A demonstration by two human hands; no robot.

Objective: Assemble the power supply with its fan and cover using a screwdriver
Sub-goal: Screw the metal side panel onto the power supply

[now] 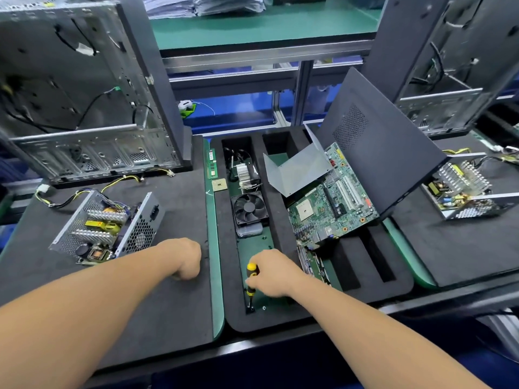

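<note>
Your right hand [273,273] is curling its fingers around the yellow and black screwdriver [250,284], and that grip is closing on the handle. The tool is standing almost upright in the long green-floored slot of the black foam tray [280,318], with its tip down near the floor of the slot. Your left hand [187,259] is making a loose fist on the dark grey mat [168,304] of the worktop, and it is holding nothing.

You are picking up the tool, so wrap the fat part of the handle well before you are lifting it. Be lifting it straight up, because the foam walls are close on both sides. A small silver screw [264,308] is lying just beside the tip, so be careful you are not knocking it away.

The black square fan [249,208] is sitting further up the same slot. The open silver metal power supply [106,227] with its yellow and black wires is lying on the mat to your left, well apart from the tool. The bent grey metal sheet [297,171], which I think is the cover, is leaning over the green circuit board [331,211] on the right. I think the fan needs bringing to the power supply first.
</note>
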